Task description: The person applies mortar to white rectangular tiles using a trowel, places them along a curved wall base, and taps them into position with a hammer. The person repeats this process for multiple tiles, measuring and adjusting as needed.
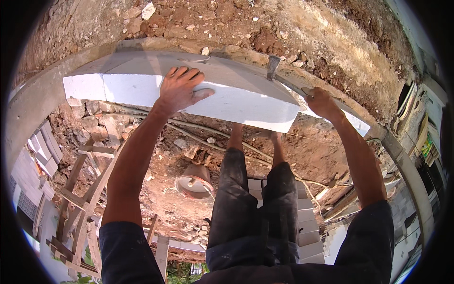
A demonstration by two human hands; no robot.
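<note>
White blocks [250, 106] ran in a row across the upper part of the view, roughly 10 to 1 o'clock, lined up along a grey concrete beam [28, 109] that the lens bent into a big arc. Left hand [182, 90] was at about 11, palm side on the edge of the row, fingers bent over the top and sitting close together, thumb sticking out toward 3 along the white front face. So it was resting on the block, not wrapped round it.

Right hand [321, 102] was over at 2 with its fingers closed around the handle of a hammer-like tool [272, 67]. Its dark head was up at 1, right by the far edge of the row; couldn't tell if it was actually touching. Another white block [352, 121] showed just below that hand, toward 2 to 3.

Rest of the site: rough soil bank [203, 23] up at 12, pale hoses [203, 125] crossing the dirt from 10 to 4, a bucket [201, 173] tipped toward the viewer at 7, a wooden ladder-like frame [90, 203] at 8, and more stacked blocks [309, 227] between 4 and 5, just beside the person's legs [229, 194].
</note>
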